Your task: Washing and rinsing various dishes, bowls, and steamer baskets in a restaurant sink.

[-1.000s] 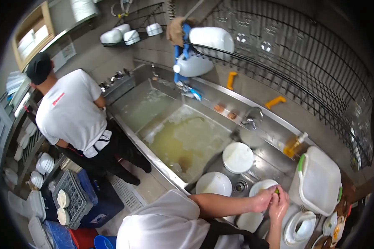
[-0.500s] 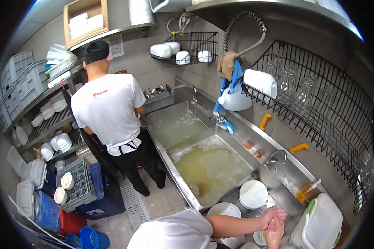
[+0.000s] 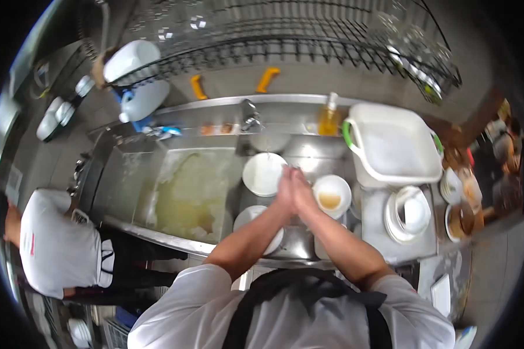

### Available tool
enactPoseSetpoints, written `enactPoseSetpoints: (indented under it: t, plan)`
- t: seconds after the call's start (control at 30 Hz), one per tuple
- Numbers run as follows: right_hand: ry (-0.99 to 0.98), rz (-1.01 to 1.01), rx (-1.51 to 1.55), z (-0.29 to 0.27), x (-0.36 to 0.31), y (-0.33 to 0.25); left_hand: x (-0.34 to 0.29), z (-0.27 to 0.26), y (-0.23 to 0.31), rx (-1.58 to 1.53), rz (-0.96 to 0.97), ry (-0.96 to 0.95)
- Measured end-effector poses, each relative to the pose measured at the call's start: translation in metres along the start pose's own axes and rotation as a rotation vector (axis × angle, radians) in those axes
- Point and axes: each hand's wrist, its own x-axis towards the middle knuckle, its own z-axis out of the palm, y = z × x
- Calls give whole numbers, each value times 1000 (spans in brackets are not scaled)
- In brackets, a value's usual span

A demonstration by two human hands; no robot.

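A: It's a steel counter [image 3: 317,166] under a grey wall [image 3: 233,75], with a black wire rack [image 3: 308,43] running along the top.

B: Yes, and cloudy yellow-green water [image 3: 189,192] fills the basin on the left. A co-worker [image 3: 61,241] in a white T-shirt stands beyond its far left end.

A: Where are the person's hands?

B: Over the counter, together. The left hand [image 3: 283,195] and the right hand [image 3: 301,192] meet palm to palm, fingers pointing away from the body. They're blurred, so I can't tell whether anything is between them.

A: What's nearest?

B: A round white plate [image 3: 265,174] just left of the fingertips, and a white bowl [image 3: 332,185] with a light-brown patch inside, just right of the right hand. I can't tell whether the fingers touch the plate.

A: And further off?

B: A curved faucet [image 3: 250,113] behind the plate, an amber pump bottle [image 3: 328,122] on the back ledge, then a white plastic tub [image 3: 399,178] with green handles. A pile of white dishes [image 3: 393,216] sits in front of the tub.
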Motion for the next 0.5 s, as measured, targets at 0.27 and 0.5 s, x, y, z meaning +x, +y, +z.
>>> enactPoseSetpoints:
  t: [0.27,0.5]
  plan:
    - [-217,418,1056,78,161,83,-18,-70,25,876,187,132]
    - [8,392,1219,61,292,5,31,-79,-3,324,-38,-6]
